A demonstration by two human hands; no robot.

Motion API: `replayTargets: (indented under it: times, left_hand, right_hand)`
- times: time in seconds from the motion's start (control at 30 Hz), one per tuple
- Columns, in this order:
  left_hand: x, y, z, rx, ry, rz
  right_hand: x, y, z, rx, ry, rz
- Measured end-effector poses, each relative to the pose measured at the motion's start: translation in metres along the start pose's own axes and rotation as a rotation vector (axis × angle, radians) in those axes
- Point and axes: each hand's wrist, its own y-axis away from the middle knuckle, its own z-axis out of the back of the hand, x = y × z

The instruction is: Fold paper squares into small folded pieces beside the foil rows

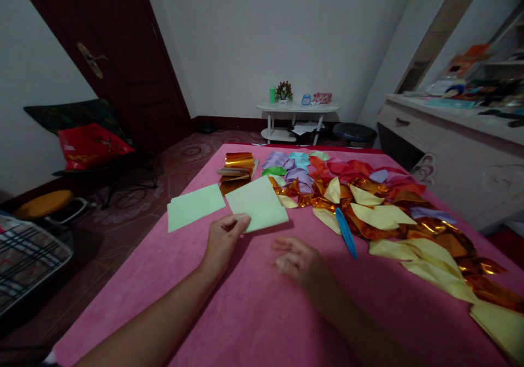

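Observation:
My left hand (229,233) pinches the lower edge of a pale green sheet of paper (257,203) between thumb and fingers, holding it tilted above the pink tabletop. My right hand (297,260) hovers just right of the sheet, apart from it and blurred by motion; its fingers look loosely curled and I see nothing in them. More pale green paper (195,207) lies flat at the left. Behind the held sheet sits a stack of shiny gold paper (238,166). Folded yellow paper pieces (382,215) and crumpled gold foil pieces (438,228) spread over the right side.
A blue strip-shaped object (346,233) lies among the yellow pieces. Purple folded papers (299,178) and red ones (344,167) are toward the back. Beyond the pink table (164,301) stand a small white side table (298,106), a round stool (354,133) and a white cabinet (458,143).

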Motion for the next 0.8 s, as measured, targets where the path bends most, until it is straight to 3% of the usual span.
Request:
replayTargets:
  times: [0.1, 0.17, 0.37, 0.53, 0.8]
  left_hand:
    - [-0.005, 0.009, -0.008, 0.098, -0.050, -0.032]
    - [-0.009, 0.014, -0.013, 0.140, -0.087, -0.064]
    - [-0.012, 0.018, -0.017, 0.154, -0.128, -0.101]
    - [-0.007, 0.018, -0.016, 0.195, -0.066, -0.053]
    - [-0.008, 0.020, -0.019, 0.375, 0.141, 0.168]
  right_hand:
    - [0.001, -0.018, 0.023, -0.396, -0.075, 0.159]
    - [0.004, -0.020, 0.033, -0.478, -0.083, 0.231]
    - [0.004, -0.007, 0.023, -0.358, 0.111, 0.411]
    - [0.004, -0.010, 0.023, -0.236, 0.170, 0.405]
    - [0.012, -0.005, 0.023, -0.332, 0.217, 0.412]
